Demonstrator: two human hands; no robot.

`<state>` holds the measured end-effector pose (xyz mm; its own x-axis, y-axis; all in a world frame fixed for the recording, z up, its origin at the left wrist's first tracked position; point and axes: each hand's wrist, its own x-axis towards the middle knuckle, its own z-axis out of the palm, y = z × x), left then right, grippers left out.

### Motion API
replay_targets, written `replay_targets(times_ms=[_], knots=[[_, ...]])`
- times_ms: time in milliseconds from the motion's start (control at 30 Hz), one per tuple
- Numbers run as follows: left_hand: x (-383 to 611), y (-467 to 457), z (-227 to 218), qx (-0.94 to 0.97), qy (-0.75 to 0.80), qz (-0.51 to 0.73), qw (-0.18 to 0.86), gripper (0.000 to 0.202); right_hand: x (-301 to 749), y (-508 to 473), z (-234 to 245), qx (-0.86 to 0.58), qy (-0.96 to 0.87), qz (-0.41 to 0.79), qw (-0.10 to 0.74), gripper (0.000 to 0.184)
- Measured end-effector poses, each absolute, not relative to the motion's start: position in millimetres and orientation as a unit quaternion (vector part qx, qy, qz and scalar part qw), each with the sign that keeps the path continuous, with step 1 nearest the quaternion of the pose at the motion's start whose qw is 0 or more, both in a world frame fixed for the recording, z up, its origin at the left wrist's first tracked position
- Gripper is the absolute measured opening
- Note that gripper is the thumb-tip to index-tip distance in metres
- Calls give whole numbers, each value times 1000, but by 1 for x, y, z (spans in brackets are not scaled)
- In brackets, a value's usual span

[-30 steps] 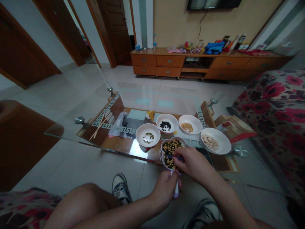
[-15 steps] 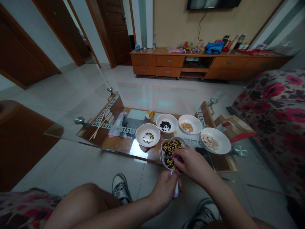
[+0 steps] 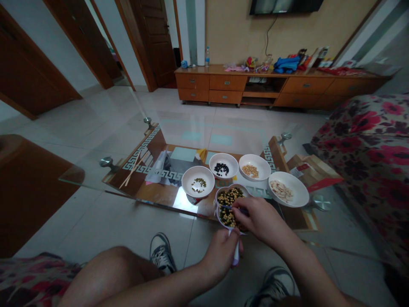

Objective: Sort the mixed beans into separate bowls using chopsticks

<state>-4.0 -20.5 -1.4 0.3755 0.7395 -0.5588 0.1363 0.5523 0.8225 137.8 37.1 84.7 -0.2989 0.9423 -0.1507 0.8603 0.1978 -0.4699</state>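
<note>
Four white bowls (image 3: 223,155) of beans and seeds stand on the glass table (image 3: 105,171), with chopsticks (image 3: 131,169) lying near its left end. A cardboard box (image 3: 315,172) sits by the table, beside a floral sofa (image 3: 367,140). Beyond, a wooden cabinet (image 3: 207,83) holds a water bottle (image 3: 207,56) and blue cloth (image 3: 286,65), below a wall TV (image 3: 284,5).

The table top (image 3: 83,174) is smooth glossy glass, the white bowls (image 3: 289,199) look glazed ceramic, the lobed dish (image 3: 217,213) shiny plastic, the sideboard (image 3: 223,83) varnished wood.
</note>
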Motion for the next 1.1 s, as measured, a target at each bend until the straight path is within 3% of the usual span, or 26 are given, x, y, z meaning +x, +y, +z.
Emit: replay_targets(times_ms=[133, 400, 567, 933, 1100], knots=[[-4, -20, 2, 421, 517, 209, 716, 70, 154, 42, 89, -612, -748, 223, 129, 23], [-3, -19, 5, 409, 525, 209, 716, 70, 179, 49, 95, -748, -637, 30, 181, 25], [-4, -20, 3, 414, 520, 210, 717, 69, 175, 51, 94, -788, -582, -23, 202, 27], [-3, -18, 6, 413, 520, 207, 719, 71, 182, 50, 94, -779, -568, 5, 266, 29], [-4, -18, 8, 414, 523, 205, 716, 72, 179, 46, 94, -769, -589, 38, 245, 27]])
